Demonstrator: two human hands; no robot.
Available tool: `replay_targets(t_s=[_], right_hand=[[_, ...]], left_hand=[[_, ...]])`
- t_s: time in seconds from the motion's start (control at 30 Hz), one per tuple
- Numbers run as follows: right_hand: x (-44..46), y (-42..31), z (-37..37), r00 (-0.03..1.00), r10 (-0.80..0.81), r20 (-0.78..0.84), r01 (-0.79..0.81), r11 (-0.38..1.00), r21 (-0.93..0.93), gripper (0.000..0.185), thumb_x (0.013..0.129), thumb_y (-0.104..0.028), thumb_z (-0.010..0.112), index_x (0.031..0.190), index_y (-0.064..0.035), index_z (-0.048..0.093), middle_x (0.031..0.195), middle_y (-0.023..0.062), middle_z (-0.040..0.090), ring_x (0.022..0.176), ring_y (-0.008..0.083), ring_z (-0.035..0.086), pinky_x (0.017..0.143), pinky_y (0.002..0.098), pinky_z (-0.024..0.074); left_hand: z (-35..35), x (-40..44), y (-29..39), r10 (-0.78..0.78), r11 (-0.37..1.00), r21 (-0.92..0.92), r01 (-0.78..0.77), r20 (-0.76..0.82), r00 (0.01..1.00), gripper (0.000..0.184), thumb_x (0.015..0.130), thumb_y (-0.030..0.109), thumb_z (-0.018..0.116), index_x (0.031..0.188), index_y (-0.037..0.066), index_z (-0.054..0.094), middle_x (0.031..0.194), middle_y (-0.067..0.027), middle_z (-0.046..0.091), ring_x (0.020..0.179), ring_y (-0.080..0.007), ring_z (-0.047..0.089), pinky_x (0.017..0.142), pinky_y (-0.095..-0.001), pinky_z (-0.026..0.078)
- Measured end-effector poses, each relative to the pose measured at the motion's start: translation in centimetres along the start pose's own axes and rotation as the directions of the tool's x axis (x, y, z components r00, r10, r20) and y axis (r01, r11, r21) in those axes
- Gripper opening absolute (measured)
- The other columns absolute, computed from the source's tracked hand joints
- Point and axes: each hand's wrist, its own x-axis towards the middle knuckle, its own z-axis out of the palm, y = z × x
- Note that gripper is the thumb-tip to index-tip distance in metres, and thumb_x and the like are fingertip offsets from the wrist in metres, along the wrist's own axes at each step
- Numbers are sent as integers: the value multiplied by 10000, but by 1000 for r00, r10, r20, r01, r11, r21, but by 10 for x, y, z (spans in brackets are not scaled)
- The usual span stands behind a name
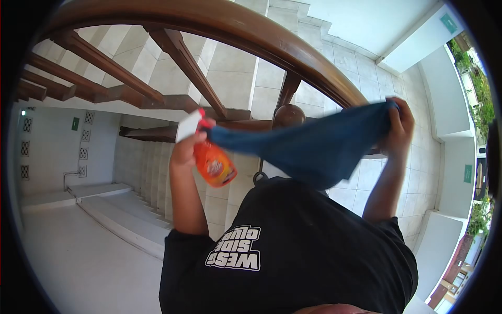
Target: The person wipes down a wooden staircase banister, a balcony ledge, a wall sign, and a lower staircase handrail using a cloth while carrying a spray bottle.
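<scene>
My left hand [184,150] is closed around the neck of an orange spray bottle [215,165] with a white and red trigger head. A corner of a blue cloth [321,144] is also caught at the fingers of that hand. The cloth stretches across in front of my chest, its lower part hanging and a little blurred. At its other end, my right hand [399,128] is closed on the upper corner. Behind the cloth stands a wooden newel post with a round knob [289,115], partly covered by it.
A curved brown wooden handrail [251,23] runs overhead across the view, with slanted balusters [183,63] beneath. Pale tiled stairs [230,57] lie beyond it, and more steps [151,180] drop away at left. A low white wall [444,183] borders the right side, with plants outside.
</scene>
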Motion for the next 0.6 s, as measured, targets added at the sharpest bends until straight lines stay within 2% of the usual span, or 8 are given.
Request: replay_targets(t_s=[0.07,0.13,0.2,0.27,0.33,0.4,0.53,0.6], right_hand=[[11,37,23,987,33,-156,-31,999,16,212,964,-164,599,1114,-26,657,862,39,641,788,105,583,776,230,491],[2,22,44,980,186,-75,-201,905,-375,220,938,-114,606,1147,-111,675,851,81,664,830,146,631,754,262,511],[-21,48,65,991,-64,115,129,643,-755,497,845,-91,656,1325,-169,552,1222,174,559,1067,340,563,904,447,475],[-56,44,105,991,-53,124,114,822,-558,666,794,-115,721,1402,-143,450,1249,216,484,1187,402,466,1049,492,373],[-72,29,126,917,-21,398,246,815,-525,644,797,-115,726,1379,-83,452,1269,201,483,1216,401,452,1046,465,384],[-71,39,143,892,-136,432,295,897,-328,590,823,-143,706,1360,-77,473,1298,201,477,1234,393,451,1053,437,385],[-57,46,172,822,-155,549,371,876,-309,626,810,-266,727,1352,-69,482,1297,206,510,1186,399,520,1022,434,423],[-41,42,180,749,115,653,171,918,-358,716,761,-415,759,1333,-68,504,1272,205,566,1117,393,596,982,446,461]], left_hand=[[-9,34,-12,-59,995,-89,52,-85,995,532,815,30,619,1328,47,480,1149,-107,635,1049,-255,617,929,-392,495],[-14,59,-24,-69,993,-103,55,-134,989,358,857,96,600,1205,18,567,1143,-113,630,1084,-275,608,957,-404,483],[-5,71,-32,-98,991,-102,86,-121,988,389,867,103,604,1240,19,531,1152,-114,625,1131,-301,597,952,-424,490],[-15,77,-55,-126,992,-30,122,-178,976,384,879,116,607,1245,31,525,1195,-111,611,1169,-313,586,940,-413,495],[-17,74,-71,-155,988,-51,149,-159,975,358,875,103,600,1223,43,543,1221,-107,600,1150,-310,599,925,-405,502],[-12,59,-81,-161,987,-50,155,-151,975,332,868,91,595,1195,51,560,1230,-102,596,1124,-305,614,911,-402,509],[-27,28,-118,-212,977,-67,203,-191,958,311,870,82,585,1179,58,561,1224,-100,602,1121,-301,619,905,-408,511],[-38,8,-135,-253,967,-93,238,-222,942,311,872,84,589,1181,71,555,1219,-98,607,1117,-295,620,909,-407,508]])
